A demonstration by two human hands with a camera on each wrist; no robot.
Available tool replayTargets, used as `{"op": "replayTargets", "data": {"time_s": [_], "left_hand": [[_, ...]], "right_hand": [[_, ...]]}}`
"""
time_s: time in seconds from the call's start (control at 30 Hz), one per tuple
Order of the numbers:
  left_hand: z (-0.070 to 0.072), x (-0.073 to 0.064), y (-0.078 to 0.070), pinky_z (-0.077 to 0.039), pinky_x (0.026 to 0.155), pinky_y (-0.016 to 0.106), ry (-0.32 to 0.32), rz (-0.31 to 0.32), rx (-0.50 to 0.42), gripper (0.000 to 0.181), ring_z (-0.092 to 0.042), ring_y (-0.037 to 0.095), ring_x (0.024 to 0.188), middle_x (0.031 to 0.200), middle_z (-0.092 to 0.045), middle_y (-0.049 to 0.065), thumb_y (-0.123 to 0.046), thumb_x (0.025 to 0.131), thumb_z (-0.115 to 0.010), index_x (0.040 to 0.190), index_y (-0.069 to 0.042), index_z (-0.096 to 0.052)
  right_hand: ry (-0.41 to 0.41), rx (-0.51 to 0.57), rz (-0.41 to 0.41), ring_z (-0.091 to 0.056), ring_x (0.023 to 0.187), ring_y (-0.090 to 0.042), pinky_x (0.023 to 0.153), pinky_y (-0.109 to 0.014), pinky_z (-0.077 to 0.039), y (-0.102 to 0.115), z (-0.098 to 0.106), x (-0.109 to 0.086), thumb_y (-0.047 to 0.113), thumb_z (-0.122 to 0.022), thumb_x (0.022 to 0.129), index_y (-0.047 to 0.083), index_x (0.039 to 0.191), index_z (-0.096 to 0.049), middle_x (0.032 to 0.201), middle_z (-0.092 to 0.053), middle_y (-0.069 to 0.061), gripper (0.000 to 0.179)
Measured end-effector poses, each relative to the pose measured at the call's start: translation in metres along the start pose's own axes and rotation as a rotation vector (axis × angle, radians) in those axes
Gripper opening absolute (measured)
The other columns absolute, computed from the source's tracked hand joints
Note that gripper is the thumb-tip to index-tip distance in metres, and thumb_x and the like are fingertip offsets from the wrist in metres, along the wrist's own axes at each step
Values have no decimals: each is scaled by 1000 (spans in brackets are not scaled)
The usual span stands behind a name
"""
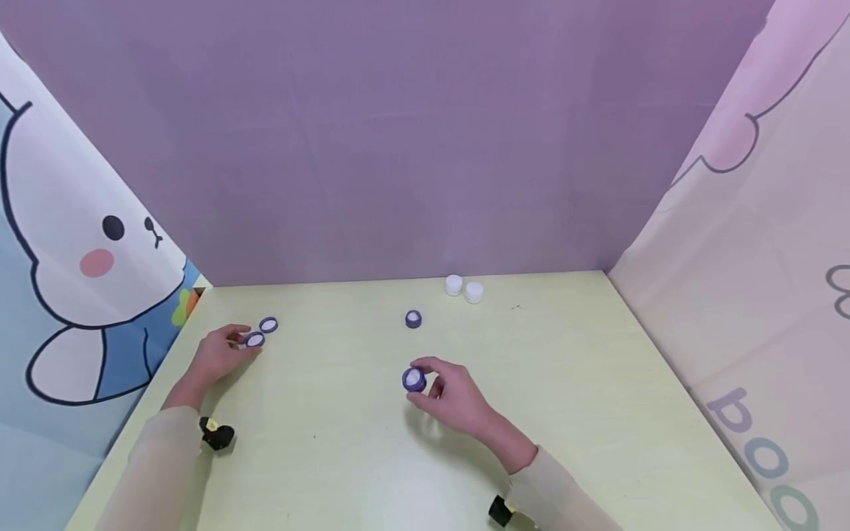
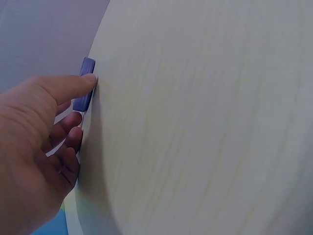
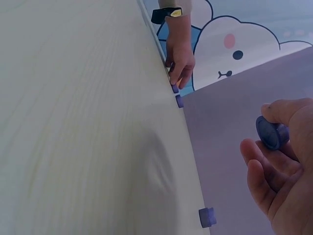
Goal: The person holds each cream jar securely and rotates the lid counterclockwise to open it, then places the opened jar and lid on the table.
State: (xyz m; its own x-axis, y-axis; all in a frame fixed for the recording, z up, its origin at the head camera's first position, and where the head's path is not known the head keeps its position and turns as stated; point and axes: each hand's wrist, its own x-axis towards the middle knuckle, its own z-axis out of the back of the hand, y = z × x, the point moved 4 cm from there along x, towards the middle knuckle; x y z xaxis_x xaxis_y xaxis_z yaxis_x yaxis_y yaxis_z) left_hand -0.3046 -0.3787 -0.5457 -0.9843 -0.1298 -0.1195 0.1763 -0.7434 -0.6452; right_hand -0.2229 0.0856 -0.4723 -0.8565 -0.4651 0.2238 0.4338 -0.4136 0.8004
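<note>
On the left side of the table, my left hand pinches a flat purple lid with a white inside, low at the tabletop. In the left wrist view the thumb lies across the edge of the lid. A second purple lid lies just beyond it. My right hand holds a small round purple jar between thumb and fingers, raised over the middle of the table. The right wrist view shows this jar tilted, its wide round end facing the camera. Another purple jar stands farther back.
Two small white round containers stand near the back edge of the pale wooden table. A purple panel rises behind it. Printed cloth walls flank both sides. A black band device is on each wrist.
</note>
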Motion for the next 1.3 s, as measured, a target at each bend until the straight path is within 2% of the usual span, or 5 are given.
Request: {"op": "replayTargets", "data": {"time_s": [0.27, 0.47, 0.73, 0.93, 1.3], "left_hand": [[4, -7, 5, -49, 81, 46, -37, -79, 12, 62, -54, 37, 99, 114, -56, 25, -29, 89, -73, 134, 5, -48], [2, -22, -8, -47, 86, 54, -80, -74, 25, 60, -50, 44, 107, 123, -50, 29, -28, 90, -71, 135, 4, -47], [-4, -41, -43, -40, 92, 61, -139, -194, 1, 51, -44, 47, 115, 129, -45, 30, -19, 90, -70, 131, 6, -52], [-17, -55, -71, -42, 92, 60, -93, -295, 6, 50, -48, 45, 114, 127, -47, 26, -18, 89, -72, 131, 3, -54], [-39, -84, -129, -48, 84, 54, 6, -470, -15, 43, -58, 38, 107, 121, -59, 13, -18, 86, -76, 125, -6, -61]], "right_hand": [[4, 26, -22, -58, 61, -10, 52, -25, -50, -1, 0, -3, 15, -78, 83, 13, 119, -64, 104, -66, 3, 39], [12, 20, -29, -58, 62, -9, 53, -24, -50, -3, -1, -4, 12, -77, 84, 11, 120, -62, 108, -66, 1, 39], [-12, 22, 25, -60, 66, -13, 55, -24, -51, -2, 1, -3, 11, -77, 83, 10, 118, -62, 106, -64, 1, 38], [-32, -3, 37, -62, 76, -21, 58, -24, -51, -5, 2, -3, 12, -81, 79, 9, 113, -65, 99, -57, 3, 38], [-70, -60, 41, -60, 81, -18, 67, -26, -52, -12, 7, 0, 12, -83, 77, 8, 111, -65, 97, -59, 4, 38]]}}
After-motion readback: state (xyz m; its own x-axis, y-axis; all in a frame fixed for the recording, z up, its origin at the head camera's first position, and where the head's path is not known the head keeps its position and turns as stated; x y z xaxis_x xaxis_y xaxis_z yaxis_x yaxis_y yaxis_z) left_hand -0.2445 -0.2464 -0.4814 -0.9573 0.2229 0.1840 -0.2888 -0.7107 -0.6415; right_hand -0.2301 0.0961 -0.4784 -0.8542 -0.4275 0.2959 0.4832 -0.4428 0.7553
